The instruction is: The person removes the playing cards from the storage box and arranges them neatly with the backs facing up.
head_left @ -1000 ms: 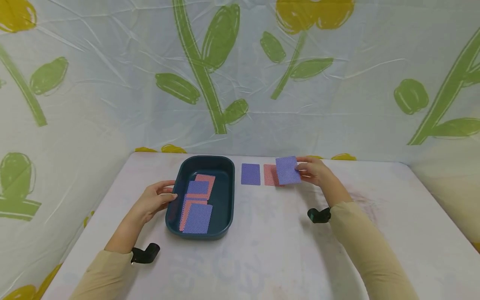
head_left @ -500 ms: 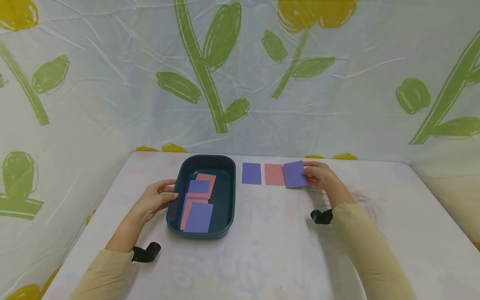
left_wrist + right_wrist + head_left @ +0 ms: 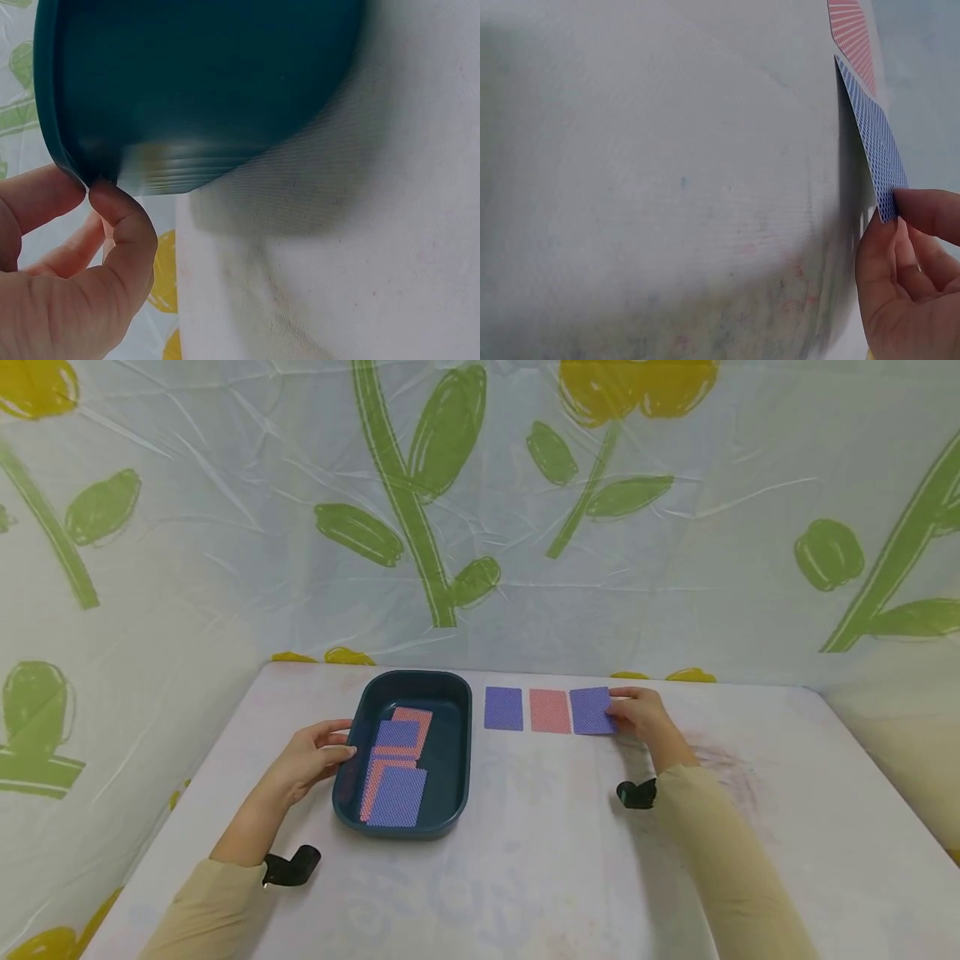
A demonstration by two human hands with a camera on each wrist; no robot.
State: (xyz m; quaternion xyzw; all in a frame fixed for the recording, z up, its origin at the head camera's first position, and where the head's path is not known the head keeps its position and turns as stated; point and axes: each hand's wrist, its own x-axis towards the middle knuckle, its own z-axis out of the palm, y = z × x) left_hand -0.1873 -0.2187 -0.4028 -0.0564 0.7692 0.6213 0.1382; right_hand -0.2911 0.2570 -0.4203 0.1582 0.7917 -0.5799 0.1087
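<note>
My right hand pinches the right edge of a blue-patterned playing card. In the right wrist view, thumb and fingers grip that card, its held edge tilted up off the table. To its left lie a red-patterned card and another blue card, side by side in a row. My left hand pinches the left rim of a dark teal tray; the left wrist view shows thumb and finger on the tray's rim. Several overlapping red and blue cards lie face down inside the tray.
The white table runs back to a flower-printed sheet that hangs behind it and along the sides. The card row lies near the table's back edge, right of the tray.
My right hand has moved right and lowered the blue card, from overlapping the red card to beside it at the row's right end. The left hand stays on the tray.
</note>
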